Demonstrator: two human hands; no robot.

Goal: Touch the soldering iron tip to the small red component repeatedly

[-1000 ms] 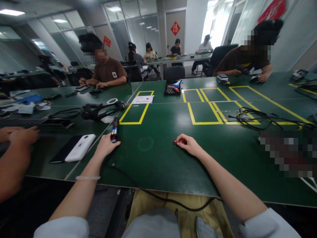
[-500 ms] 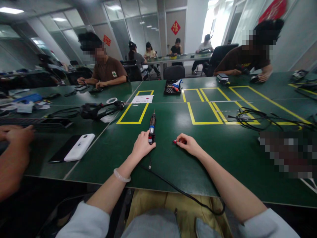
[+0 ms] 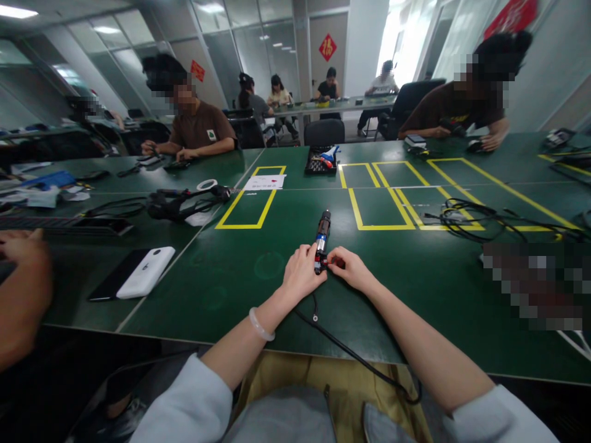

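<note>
My left hand [image 3: 302, 271] is wrapped around the rear end of a dark, pen-like power tool [image 3: 322, 231] with a silver and blue band, its tip pointing away from me. Beside it, my right hand [image 3: 351, 269] pinches a small red part [image 3: 329, 261] against the tool's rear, at its right side. How the part and the tool meet is partly hidden by the fingers. A black cable [image 3: 351, 352] runs from below my left hand over the table edge. A short lead with a ring end [image 3: 315, 317] hangs by it.
Yellow tape outlines [image 3: 385, 227] mark the green table [image 3: 240, 277]. Left lie a white phone-like device [image 3: 146, 272] and black equipment [image 3: 168, 206]; a black tray [image 3: 318, 167] stands ahead. Coiled cables [image 3: 466, 218] lie right. A person's arm [image 3: 28, 289] rests at far left.
My left hand has moved right with the tool, which now meets the red part in my right hand. The tool's bare thin tip no longer shows. My right hand has barely moved.
</note>
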